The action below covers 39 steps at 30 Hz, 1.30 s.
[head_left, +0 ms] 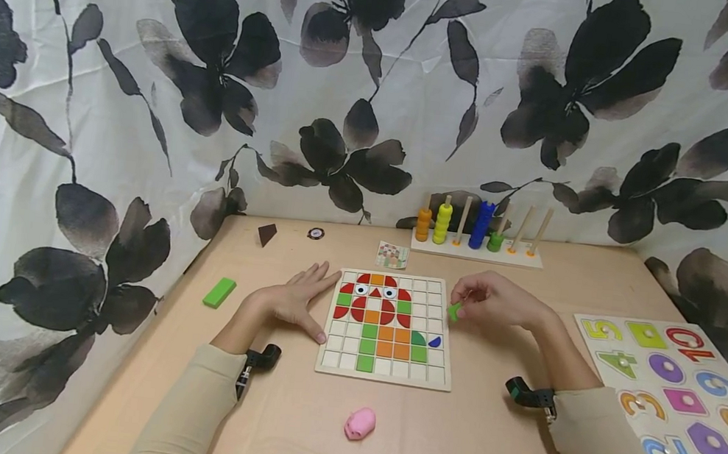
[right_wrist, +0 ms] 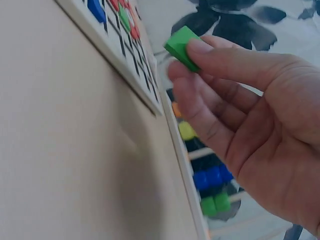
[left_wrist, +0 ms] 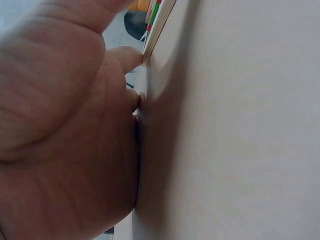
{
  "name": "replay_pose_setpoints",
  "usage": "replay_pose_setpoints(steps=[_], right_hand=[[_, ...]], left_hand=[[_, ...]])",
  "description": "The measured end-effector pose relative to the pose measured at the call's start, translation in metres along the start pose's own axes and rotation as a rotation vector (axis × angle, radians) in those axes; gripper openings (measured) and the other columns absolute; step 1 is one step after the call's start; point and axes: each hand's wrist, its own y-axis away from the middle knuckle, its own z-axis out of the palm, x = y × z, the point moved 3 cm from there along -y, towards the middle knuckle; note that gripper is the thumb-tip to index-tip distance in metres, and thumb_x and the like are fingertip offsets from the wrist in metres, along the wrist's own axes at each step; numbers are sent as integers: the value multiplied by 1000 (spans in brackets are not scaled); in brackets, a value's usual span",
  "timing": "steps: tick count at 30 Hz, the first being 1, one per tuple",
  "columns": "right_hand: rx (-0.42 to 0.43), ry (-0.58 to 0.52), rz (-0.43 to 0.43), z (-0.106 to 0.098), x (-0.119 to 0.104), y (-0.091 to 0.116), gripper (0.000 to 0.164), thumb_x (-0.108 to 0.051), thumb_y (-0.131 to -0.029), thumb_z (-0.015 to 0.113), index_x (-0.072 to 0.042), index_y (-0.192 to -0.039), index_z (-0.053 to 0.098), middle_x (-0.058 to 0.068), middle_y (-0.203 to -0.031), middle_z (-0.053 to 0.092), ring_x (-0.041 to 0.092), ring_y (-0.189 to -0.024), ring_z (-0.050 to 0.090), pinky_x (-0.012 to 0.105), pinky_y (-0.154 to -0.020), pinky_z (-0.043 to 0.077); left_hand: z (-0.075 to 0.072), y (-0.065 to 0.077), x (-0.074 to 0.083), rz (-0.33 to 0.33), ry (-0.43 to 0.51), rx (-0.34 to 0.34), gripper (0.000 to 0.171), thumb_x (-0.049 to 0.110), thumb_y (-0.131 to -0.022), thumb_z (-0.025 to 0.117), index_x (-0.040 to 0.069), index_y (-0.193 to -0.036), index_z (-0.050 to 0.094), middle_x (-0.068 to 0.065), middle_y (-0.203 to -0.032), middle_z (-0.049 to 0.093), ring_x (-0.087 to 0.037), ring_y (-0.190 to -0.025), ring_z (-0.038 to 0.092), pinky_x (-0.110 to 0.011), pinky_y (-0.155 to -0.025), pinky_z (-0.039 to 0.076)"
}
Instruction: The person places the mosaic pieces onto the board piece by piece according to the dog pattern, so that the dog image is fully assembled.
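A square white grid board (head_left: 383, 381) lies on the table, with red, green, orange and white pieces forming a bird-like figure. Near its right side, a small blue piece (head_left: 435, 342) sits in the grid beside green tiles (head_left: 419, 353). My right hand (head_left: 496, 299) pinches a small green tile (right_wrist: 182, 47) between thumb and fingers, just off the board's right edge and raised above the table in the right wrist view. On the other side, my left hand (head_left: 295, 297) rests with fingers spread, thumb and index fingertip against the board's left edge.
Behind the board lie a small picture card (head_left: 392, 255) and a peg stand (head_left: 478, 250) with coloured beads. A green block (head_left: 219, 292), dark wedge (head_left: 266, 234) and round disc (head_left: 316, 234) lie left. A pink figure (head_left: 359, 424) is in front; a number puzzle (head_left: 626, 391) is right.
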Motion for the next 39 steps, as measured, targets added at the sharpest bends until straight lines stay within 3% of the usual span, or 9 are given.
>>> replay_pose_setpoints(steps=[5, 9, 14, 25, 39], right_hand=[[24, 34, -81, 7, -19, -6, 17, -10, -87, 71, -11, -104, 72, 1, -100, 70, 27, -86, 60, 30, -78, 52], [14, 53, -107, 16, -32, -11, 17, -12, -86, 73, -15, -102, 73, 0, -98, 71, 24, -82, 61, 30, -75, 53], [-40, 94, -81, 31, -44, -16, 15, -13, -85, 74, -13, -99, 75, -3, -90, 71, 20, -78, 59, 28, -72, 52], [-325, 109, -53, 76, -52, -21, 15, -7, -80, 77, -16, -92, 77, -1, -87, 72, 11, -67, 57, 23, -63, 50], [-349, 253, -4, 92, -61, -18, 16, -7, -79, 78, -21, -87, 77, -6, -83, 69, 7, -70, 56, 24, -65, 51]], left_hand=[[0, 0, 1, 3, 1, -4, 132, 68, -56, 80, 22, -156, 8, -12, -160, -10, -31, -146, -12, -56, -115, 1], [0, -1, 0, 10, -1, 0, 131, 68, -56, 80, 21, -156, 9, -13, -161, -10, -33, -146, -12, -57, -115, 1], [0, -1, -2, 10, -1, 2, 132, 69, -56, 80, 21, -156, 9, -13, -160, -10, -32, -146, -12, -57, -115, 1], [0, 0, -3, 3, -5, 1, 131, 69, -56, 80, 22, -156, 8, -13, -161, -10, -32, -146, -12, -57, -115, 1], [0, 0, -1, 6, 14, -1, 132, 68, -55, 81, 22, -156, 8, -12, -160, -10, -31, -146, -12, -56, -115, 1]])
